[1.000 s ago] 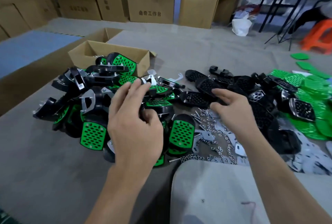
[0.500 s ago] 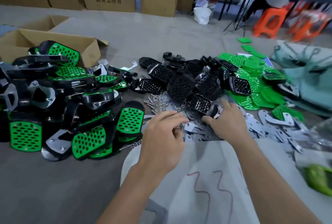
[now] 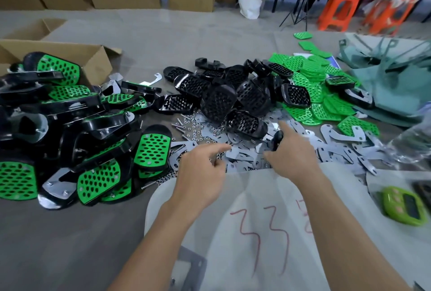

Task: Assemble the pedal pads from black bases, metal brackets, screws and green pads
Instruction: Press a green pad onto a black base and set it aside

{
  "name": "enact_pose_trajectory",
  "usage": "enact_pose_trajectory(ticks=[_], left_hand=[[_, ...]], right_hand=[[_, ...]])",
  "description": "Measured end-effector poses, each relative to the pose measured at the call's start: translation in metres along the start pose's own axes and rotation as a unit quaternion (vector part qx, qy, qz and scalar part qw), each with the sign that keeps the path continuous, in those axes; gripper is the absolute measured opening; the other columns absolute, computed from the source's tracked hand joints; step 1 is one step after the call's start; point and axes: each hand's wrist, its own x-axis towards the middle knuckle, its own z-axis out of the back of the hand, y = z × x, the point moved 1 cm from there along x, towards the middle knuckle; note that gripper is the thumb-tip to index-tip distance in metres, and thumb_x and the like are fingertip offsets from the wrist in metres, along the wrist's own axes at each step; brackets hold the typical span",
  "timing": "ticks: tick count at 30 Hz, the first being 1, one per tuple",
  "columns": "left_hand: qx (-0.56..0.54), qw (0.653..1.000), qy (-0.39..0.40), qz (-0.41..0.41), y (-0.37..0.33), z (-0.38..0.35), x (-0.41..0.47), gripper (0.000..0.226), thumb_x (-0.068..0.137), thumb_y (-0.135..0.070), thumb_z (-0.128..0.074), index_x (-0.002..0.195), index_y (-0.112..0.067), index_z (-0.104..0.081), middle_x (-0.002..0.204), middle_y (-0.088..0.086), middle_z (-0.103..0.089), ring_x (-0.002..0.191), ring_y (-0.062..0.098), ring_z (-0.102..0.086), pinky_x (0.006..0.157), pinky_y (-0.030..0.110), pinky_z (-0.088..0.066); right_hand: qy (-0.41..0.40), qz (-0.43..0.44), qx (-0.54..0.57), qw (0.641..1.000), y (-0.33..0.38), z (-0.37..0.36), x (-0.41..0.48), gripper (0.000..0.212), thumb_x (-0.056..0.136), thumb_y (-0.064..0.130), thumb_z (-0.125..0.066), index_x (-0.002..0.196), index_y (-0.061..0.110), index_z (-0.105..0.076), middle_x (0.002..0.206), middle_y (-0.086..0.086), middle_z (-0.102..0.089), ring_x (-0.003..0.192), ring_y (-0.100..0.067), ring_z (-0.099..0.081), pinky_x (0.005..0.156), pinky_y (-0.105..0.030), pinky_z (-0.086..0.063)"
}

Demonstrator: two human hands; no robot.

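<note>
The left hand (image 3: 200, 174) hovers over the near edge of the metal brackets (image 3: 338, 148). Its forefinger is stretched toward them, the other fingers are loosely curled, and it holds nothing. A second ago this hand was at the heap of finished pedal pads (image 3: 70, 127) on the left side of the floor mat (image 3: 58, 232); half a second ago it had crossed to the brackets with its fingers bunched.

The right hand (image 3: 291, 153) is just beside it, the two hands apart. It pinches a small black part (image 3: 277, 139) between thumb and fingers, forefinger pointing up. Whether that part is a base seen edge-on cannot be told. Half a second ago this hand lay against the nearest of the black bases (image 3: 219, 102).

The bases are heaped in the middle of the mat, just beyond the hands. Screws and nuts (image 3: 189, 127) are scattered at their left foot, and the brackets spread to the right. The green pads (image 3: 310, 74) lie beyond the brackets, toward the far right, with several bases on top of them.

An open cardboard box (image 3: 70, 55) stands behind the finished heap. A white sheet (image 3: 256, 209) with red marks lies under the forearms, and a green timer (image 3: 405, 206) sits at its right edge, showing more fully than before.
</note>
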Motion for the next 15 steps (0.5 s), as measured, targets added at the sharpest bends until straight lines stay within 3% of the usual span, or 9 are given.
enact_pose_trajectory(ticks=[2,4,6,8,10,12,15], left_hand=[[-0.025,0.999,0.024,0.023,-0.001,0.0,0.0,0.039,0.087,-0.008,-0.064,0.115,-0.033,-0.077,0.107,-0.029,-0.072,0.101,-0.012,-0.065,0.096,0.011,-0.046],[-0.091,0.993,0.046,0.056,-0.002,-0.001,0.001,0.037,0.088,-0.017,-0.069,0.122,-0.031,-0.074,0.105,-0.03,-0.071,0.101,-0.014,-0.064,0.098,0.012,-0.048],[-0.238,0.961,0.083,0.113,-0.004,-0.001,0.002,0.04,0.088,-0.031,-0.071,0.128,-0.031,-0.069,0.11,-0.01,-0.077,0.105,-0.001,-0.069,0.097,0.025,-0.055],[-0.392,0.893,0.14,0.172,-0.012,-0.002,0.0,0.033,0.098,-0.035,-0.062,0.13,-0.029,-0.067,0.116,0.007,-0.075,0.107,0.016,-0.072,0.088,0.034,-0.06],[-0.469,0.846,0.176,0.181,-0.018,0.0,-0.004,0.026,0.101,-0.034,-0.056,0.119,-0.025,-0.072,0.113,0.008,-0.076,0.101,0.021,-0.073,0.077,0.033,-0.059],[-0.488,0.837,0.171,0.178,-0.018,0.003,-0.005,0.02,0.099,-0.018,-0.058,0.109,-0.017,-0.075,0.108,0.009,-0.076,0.095,0.022,-0.072,0.074,0.032,-0.058],[-0.528,0.815,0.156,0.184,-0.015,0.006,-0.007,0.031,0.084,-0.002,-0.062,0.113,-0.009,-0.071,0.103,0.01,-0.076,0.086,0.021,-0.071,0.072,0.029,-0.059]], right_hand=[[-0.029,0.029,0.097,0.994,0.004,0.01,-0.009,0.081,0.074,0.023,-0.073,0.149,0.034,-0.043,0.105,0.013,-0.068,0.097,-0.014,-0.064,0.078,-0.022,-0.051],[-0.041,0.082,0.21,0.973,0.017,0.016,-0.026,0.08,0.066,0.019,-0.07,0.141,0.041,-0.052,0.097,0.032,-0.067,0.086,0.005,-0.064,0.067,-0.003,-0.045],[-0.012,0.153,0.284,0.946,0.031,0.012,-0.046,0.085,0.062,0.014,-0.065,0.141,0.043,-0.052,0.109,0.036,-0.066,0.096,0.007,-0.065,0.077,-0.008,-0.05],[0.021,0.226,0.282,0.932,0.041,0.005,-0.065,0.096,0.062,0.005,-0.063,0.147,0.045,-0.045,0.127,0.033,-0.062,0.112,0.007,-0.062,0.092,-0.014,-0.051],[0.042,0.298,0.22,0.928,0.045,-0.002,-0.077,0.105,0.062,0.001,-0.059,0.152,0.05,-0.033,0.139,0.028,-0.056,0.125,0.003,-0.056,0.102,-0.017,-0.046],[0.045,0.346,0.164,0.923,0.043,-0.009,-0.081,0.111,0.063,0.0,-0.062,0.155,0.05,-0.025,0.147,0.03,-0.045,0.137,-0.002,-0.045,0.112,-0.025,-0.038],[-0.04,0.266,0.147,0.952,0.031,-0.016,-0.086,0.109,0.063,0.015,-0.081,0.154,0.045,-0.028,0.148,0.04,-0.03,0.145,-0.002,-0.028,0.119,-0.036,-0.032]])
